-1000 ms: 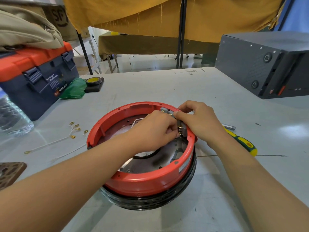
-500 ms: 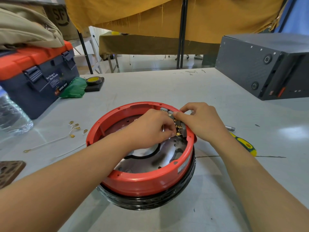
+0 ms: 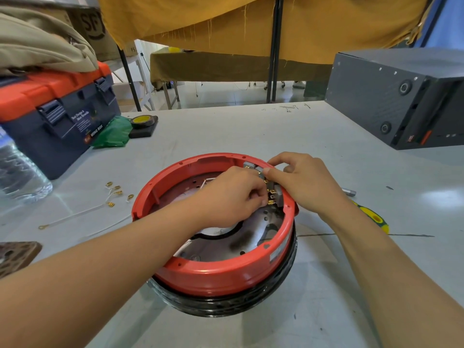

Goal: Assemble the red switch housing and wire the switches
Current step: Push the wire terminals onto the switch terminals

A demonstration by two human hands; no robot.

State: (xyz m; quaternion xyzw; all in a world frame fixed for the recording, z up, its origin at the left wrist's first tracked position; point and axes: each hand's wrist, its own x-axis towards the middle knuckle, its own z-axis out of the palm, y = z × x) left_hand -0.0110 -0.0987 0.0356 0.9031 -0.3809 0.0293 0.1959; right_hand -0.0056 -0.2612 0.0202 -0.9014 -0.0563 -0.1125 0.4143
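2 hands sit almost where they were 0.5 s ago; the left hand (image 3: 233, 194) has slipped slightly toward 5 o'clock along the row of grey switches (image 3: 272, 188), now at the lower brass terminals. Its fingers are curled tight, pinching something small at those terminals; what exactly is hidden. The right hand (image 3: 305, 182) reaches over the rim at 2 o'clock, thumb and forefinger pinching a switch against the wall of the red switch housing (image 3: 221, 272). That housing rests on a black ring at the middle of the desk (image 3: 226, 131). Loose wires with brass lugs (image 3: 113, 194) lie at 9 o'clock, a green-and-yellow screwdriver (image 3: 371, 217) at 3 o'clock.
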